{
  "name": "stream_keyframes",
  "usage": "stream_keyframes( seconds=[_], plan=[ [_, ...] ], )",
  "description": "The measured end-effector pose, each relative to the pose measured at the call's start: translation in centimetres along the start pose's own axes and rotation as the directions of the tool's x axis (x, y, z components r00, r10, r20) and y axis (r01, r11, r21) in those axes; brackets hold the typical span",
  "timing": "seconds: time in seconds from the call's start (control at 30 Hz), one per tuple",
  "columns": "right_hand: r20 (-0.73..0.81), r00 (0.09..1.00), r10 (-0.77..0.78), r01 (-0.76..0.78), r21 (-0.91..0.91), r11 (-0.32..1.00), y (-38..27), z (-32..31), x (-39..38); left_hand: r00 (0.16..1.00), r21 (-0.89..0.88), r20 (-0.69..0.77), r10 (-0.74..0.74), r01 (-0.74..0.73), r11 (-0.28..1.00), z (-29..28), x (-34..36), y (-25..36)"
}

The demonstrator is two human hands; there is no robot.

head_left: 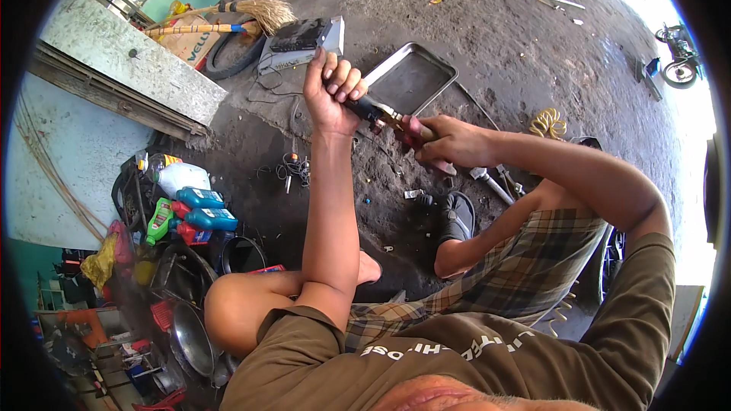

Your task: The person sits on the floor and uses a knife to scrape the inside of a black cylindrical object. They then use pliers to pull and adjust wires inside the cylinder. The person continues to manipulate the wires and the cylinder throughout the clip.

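In front of me, both my hands hold one long part, black and tube-like at its left end with a brass-coloured metal section toward the right. My left hand (333, 93) is wrapped round the black end of the tube-like part (362, 109), its thumb pointing up along it. My right hand (454, 141) is closed at the other end, where a dark red cloth (411, 131) seems bunched about the metal. The fingers hide much of that end. Just beyond the hands, a shallow metal tray (438, 59) lies on the ground.
A grey-white box (332, 36) with a black top stands behind my left hand. Metal tubes (493, 186) lie beside my sandalled foot (458, 217). To the left are blue bottles (212, 218), a metal bowl (190, 339) and a broom (266, 11). Yellow coiled hose (548, 123) lies right.
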State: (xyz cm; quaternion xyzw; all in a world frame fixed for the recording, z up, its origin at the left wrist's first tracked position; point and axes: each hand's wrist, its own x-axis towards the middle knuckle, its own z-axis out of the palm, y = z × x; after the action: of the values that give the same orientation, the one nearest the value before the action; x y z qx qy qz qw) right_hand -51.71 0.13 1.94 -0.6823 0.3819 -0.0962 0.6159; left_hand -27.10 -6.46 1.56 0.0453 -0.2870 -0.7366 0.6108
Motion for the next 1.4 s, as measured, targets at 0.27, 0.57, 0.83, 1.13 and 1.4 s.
stream_keyframes(
  seconds=[0.27, 0.57, 0.83, 1.13, 1.4],
  plan=[
    [-0.142, 0.989, 0.036, -0.07, -0.243, 0.968, -1.4, 1.3, -1.0, 0.917, 0.154, -0.388, 0.095, -0.037, 0.987, 3.3, -0.2, -0.6],
    [-0.118, 0.981, 0.157, -0.173, -0.145, 0.974, -0.4, 1.6, -0.8, 0.969, 0.487, -0.194, 0.155, -0.042, 0.872, 3.5, -0.6, -1.0],
    [0.115, 0.866, 0.487, -0.499, 0.121, 0.858, 1.7, -0.2, 0.3, 0.997, 0.944, 0.071, 0.007, -0.069, 0.321, 1.8, -1.5, -5.2],
    [0.347, 0.922, 0.172, -0.274, 0.273, 0.922, 1.5, -1.7, -1.1, 0.999, -0.182, 0.001, 0.032, -0.031, 0.983, -5.2, 0.0, 1.8],
    [0.069, 0.985, 0.16, -0.123, -0.378, 0.918, 1.1, -4.8, 0.2, 0.974, -0.428, -0.114, -0.195, 0.129, 0.895, -3.4, 0.1, 1.0]
  ],
)
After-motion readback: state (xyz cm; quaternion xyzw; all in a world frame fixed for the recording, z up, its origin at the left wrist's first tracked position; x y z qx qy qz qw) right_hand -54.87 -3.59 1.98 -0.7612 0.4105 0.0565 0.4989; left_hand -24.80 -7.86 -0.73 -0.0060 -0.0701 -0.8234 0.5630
